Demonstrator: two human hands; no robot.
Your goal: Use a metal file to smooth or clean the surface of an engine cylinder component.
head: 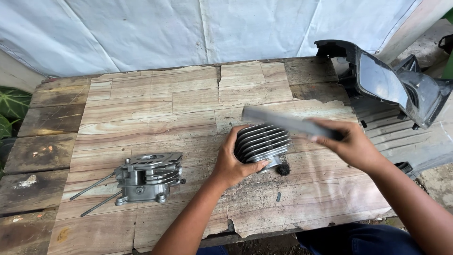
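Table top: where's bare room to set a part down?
Table: the far strip below the white sheet is bare, as is the patch between engine head and left hand. Crowded where both hands work the finned cylinder; right hand holds a blurred flat tool.

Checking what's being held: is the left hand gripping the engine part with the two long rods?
No, the left hand grips the finned cylinder; the rodded engine part lies untouched further left on the table.
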